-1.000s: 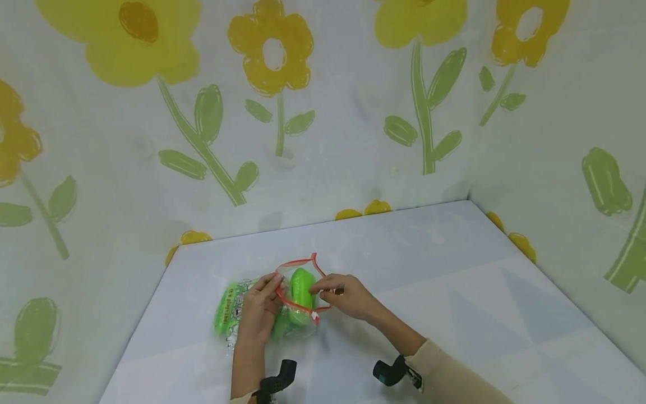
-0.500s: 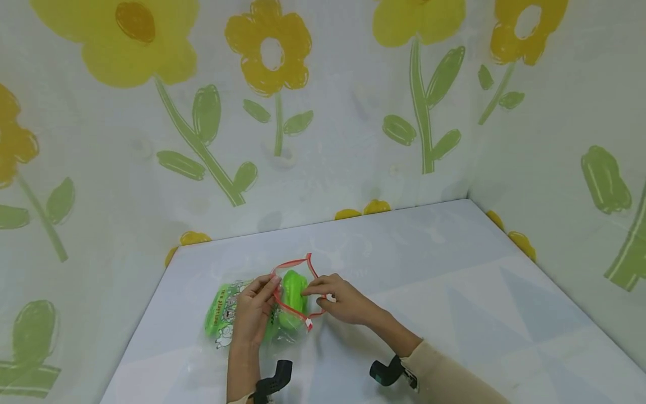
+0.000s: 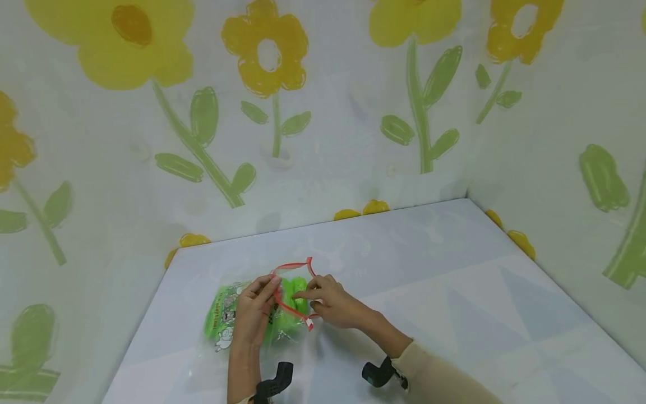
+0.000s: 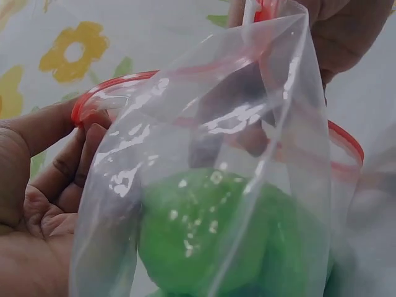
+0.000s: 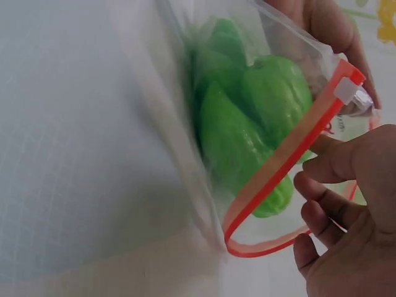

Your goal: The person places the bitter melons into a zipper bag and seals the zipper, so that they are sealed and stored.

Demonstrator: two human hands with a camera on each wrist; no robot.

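A clear plastic zip bag (image 3: 227, 314) with printed cartoons and a red zip edge (image 5: 291, 154) lies on its side, its mouth spread toward the right. Inside are several shiny green peppers (image 5: 238, 142), clustered near the opening. My left hand (image 3: 253, 314) pinches the red edge between thumb and fingers. At the mouth is my right hand (image 3: 333, 303), its index finger reaching past the edge to a pepper, the other fingers loosely bent. A white slider (image 5: 346, 91) sits at one end of the zip. Part of the bag is hidden behind my left hand.
The pale table (image 3: 429, 280) with faint triangle shapes extends to the right of the bag. Behind it stands a white wall (image 3: 333, 134) painted with yellow flowers. Black wrist cameras (image 3: 275, 381) are strapped to both forearms.
My right hand has moved left, and the pepper under its finger has gone deeper into the bag. The bag and left hand have shifted slightly left.
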